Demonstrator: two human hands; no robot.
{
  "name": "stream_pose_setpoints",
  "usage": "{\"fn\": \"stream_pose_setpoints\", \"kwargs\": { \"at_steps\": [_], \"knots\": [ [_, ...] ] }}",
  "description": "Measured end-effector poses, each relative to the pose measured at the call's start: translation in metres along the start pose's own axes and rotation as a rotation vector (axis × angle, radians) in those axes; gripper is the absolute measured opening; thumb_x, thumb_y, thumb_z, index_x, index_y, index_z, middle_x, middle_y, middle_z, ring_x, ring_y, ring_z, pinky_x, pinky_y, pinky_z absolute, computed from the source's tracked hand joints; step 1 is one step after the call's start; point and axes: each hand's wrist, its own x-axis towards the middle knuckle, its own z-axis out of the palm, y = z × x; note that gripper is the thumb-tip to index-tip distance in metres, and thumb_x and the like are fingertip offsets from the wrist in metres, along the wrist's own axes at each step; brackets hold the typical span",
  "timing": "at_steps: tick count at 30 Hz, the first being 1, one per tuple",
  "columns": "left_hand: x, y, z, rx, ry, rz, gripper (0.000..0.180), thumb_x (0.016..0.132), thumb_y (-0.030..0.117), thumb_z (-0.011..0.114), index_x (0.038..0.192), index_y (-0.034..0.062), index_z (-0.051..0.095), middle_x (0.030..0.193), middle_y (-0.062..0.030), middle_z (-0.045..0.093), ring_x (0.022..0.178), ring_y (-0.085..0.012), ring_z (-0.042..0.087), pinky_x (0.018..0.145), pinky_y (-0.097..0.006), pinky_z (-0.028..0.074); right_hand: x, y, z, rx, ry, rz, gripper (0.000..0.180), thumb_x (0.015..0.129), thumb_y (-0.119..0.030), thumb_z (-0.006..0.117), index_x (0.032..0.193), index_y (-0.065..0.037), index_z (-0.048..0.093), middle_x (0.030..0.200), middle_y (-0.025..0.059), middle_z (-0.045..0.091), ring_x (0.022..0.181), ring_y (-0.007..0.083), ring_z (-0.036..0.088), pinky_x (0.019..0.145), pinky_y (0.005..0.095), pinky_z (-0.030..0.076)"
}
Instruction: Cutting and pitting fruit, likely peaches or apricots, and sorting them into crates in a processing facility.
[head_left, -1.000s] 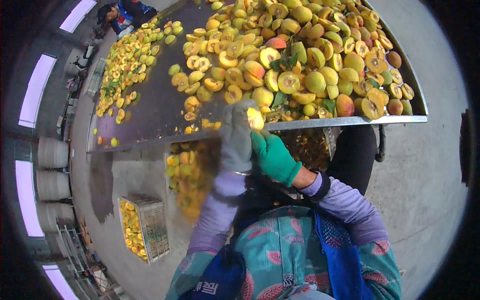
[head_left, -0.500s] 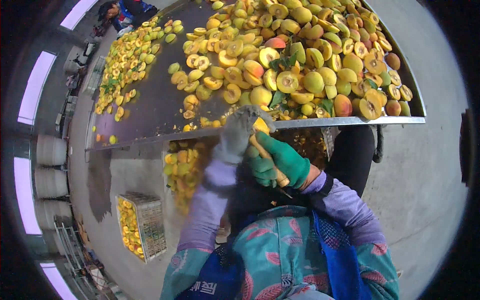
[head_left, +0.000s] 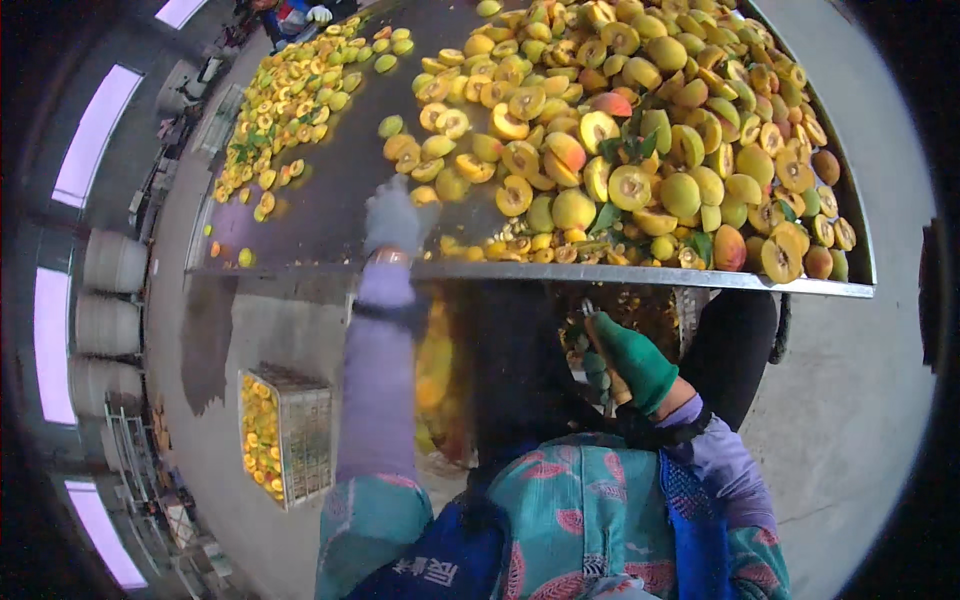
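Halved fruit (head_left: 629,187) | leaves (head_left: 605,218) amongst, metal rim (head_left: 560,272) nearside | left hand (head_left: 394,218) blurred, grip unclear | right hand (head_left: 640,365) gripping tool (head_left: 619,386)

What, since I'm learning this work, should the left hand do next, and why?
Perhaps close the left hand on a nearby fruit half: the hand is over the table beside several such halves, though blur hides whether it holds any, and the right hand has a tan-handled tool gripped below the table's edge.
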Motion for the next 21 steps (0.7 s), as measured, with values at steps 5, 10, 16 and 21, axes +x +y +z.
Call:
{"fn": "stream_pose_setpoints", "kwargs": {
  "at_steps": [5, 10, 16, 21],
  "knots": [
    [0.023, -0.017, 0.022, -0.275, -0.407, 0.111, 0.047, 0.071, 0.022, 0.068, 0.112, 0.0021, 0.056, 0.099, -0.0174, 0.062, 0.086, -0.0288, 0.062, 0.077, -0.036, 0.051, 0.010, -0.001, 0.043, -0.641, 0.361, -0.500, 0.032, 0.094, -0.035, 0.044, 0.095, -0.005, 0.056, 0.066, -0.0001, 0.051, 0.053, 0.0092, 0.046, 0.046, 0.0224, 0.038],
    [-0.040, -0.023, 0.020, -1.313, -0.522, -0.224, 0.033, 0.079, 0.000, 0.056, 0.112, -0.0023, 0.056, 0.100, -0.0095, 0.063, 0.084, -0.0165, 0.062, 0.072, -0.027, 0.051, 0.064, -0.022, 0.061, -1.323, 0.410, -0.834, 0.035, 0.095, -0.032, 0.040, 0.102, 0.000, 0.054, 0.079, 0.0227, 0.056, 0.072, 0.0371, 0.056, 0.064, 0.0449, 0.043],
    [-0.073, 0.026, -0.023, -1.416, -0.466, 0.103, 0.025, 0.085, 0.007, 0.051, 0.107, 0.0031, 0.062, 0.108, -0.0108, 0.061, 0.097, -0.0192, 0.059, 0.084, -0.029, 0.048, 0.094, -0.023, 0.060, -1.127, 0.478, -1.079, 0.032, 0.091, -0.031, 0.050, 0.083, 0.000, 0.050, 0.064, 0.0070, 0.049, 0.059, 0.0157, 0.048, 0.055, 0.0334, 0.041],
    [-0.102, 0.072, -0.029, -1.712, -0.652, 0.077, 0.039, 0.085, 0.016, 0.054, 0.121, 0.0032, 0.049, 0.105, -0.0099, 0.060, 0.087, -0.0196, 0.060, 0.072, -0.029, 0.050, 0.066, -0.033, 0.061, -1.058, 0.521, -1.012, 0.037, 0.089, -0.036, 0.049, 0.091, 0.001, 0.053, 0.073, 0.0165, 0.053, 0.069, 0.0275, 0.052, 0.061, 0.0400, 0.041]
  ]
}}
